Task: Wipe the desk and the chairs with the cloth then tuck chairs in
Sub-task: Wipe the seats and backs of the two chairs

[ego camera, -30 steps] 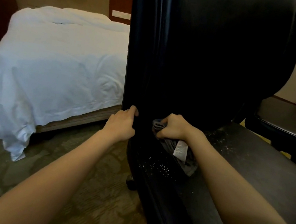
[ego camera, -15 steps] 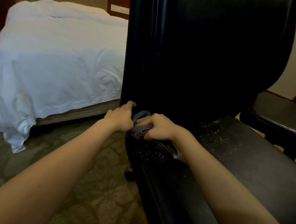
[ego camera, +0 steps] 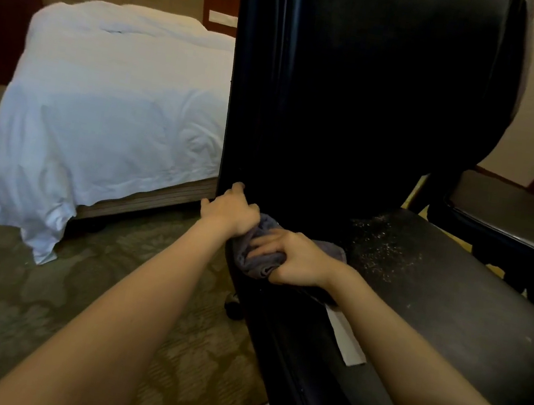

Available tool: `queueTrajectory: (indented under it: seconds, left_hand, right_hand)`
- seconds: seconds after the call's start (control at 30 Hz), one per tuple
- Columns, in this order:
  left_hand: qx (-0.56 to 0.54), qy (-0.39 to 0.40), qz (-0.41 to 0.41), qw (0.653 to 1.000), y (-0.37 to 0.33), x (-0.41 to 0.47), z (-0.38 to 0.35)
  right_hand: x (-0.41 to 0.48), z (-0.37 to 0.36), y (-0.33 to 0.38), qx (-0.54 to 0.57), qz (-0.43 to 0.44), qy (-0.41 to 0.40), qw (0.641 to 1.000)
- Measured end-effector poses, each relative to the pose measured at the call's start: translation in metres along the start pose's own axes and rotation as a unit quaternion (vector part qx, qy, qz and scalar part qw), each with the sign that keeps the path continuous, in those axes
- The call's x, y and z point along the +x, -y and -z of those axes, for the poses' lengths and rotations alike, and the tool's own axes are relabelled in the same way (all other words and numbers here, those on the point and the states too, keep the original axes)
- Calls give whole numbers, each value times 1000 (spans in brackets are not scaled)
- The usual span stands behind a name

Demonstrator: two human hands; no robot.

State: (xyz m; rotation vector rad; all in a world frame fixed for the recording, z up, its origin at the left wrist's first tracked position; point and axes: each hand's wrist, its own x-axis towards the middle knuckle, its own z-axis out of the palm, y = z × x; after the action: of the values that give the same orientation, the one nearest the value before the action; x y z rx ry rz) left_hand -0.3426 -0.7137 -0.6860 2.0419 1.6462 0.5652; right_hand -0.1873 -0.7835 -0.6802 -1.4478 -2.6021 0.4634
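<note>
Lighting: dim, warm indoor. Chair back near-black, detail lost. White bedding brightest. Wide-angle bending at edges.

One camera only, worn on the person's head, looking forward and down along both forearms. It sits close to the black chair, whose back fills the middle. The left hand and right hand meet mid-frame, and the bed lies off left.
</note>
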Motion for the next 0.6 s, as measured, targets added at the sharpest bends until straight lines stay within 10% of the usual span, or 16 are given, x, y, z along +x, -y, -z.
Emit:
queueTrajectory:
  seconds: [0.27,0.6]
  left_hand:
    - [32,23,-15,999,7,-10,0]
    - [54,37,-47,997,17,2,8]
  right_hand:
    - [-41,-2,8,-40,61,50,996]
    - [23,8,-17,-9,-63,-95,993]
